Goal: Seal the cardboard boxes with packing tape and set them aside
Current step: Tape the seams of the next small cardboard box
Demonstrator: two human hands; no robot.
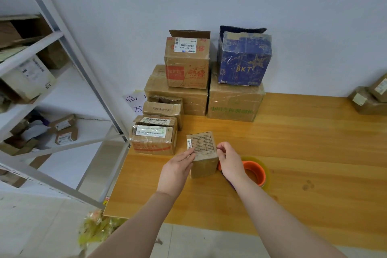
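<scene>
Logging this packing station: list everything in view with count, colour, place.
small brown cardboard box with printed label: 1, brown, on table, between both hands
clear packing-tape roll on orange core: 1, table, right of that box
stacked cardboard boxes: at least five, brown, table's back-left
blue BKT carton: 1, atop a large brown box
cardboard boxes at far right: 2, brown, table edge
wooden table: 1, orange-brown
white metal shelf rack: 1, left, holding boxes
left hand: fingers against small box's left side
right hand: fingers pinching its upper right edge
</scene>
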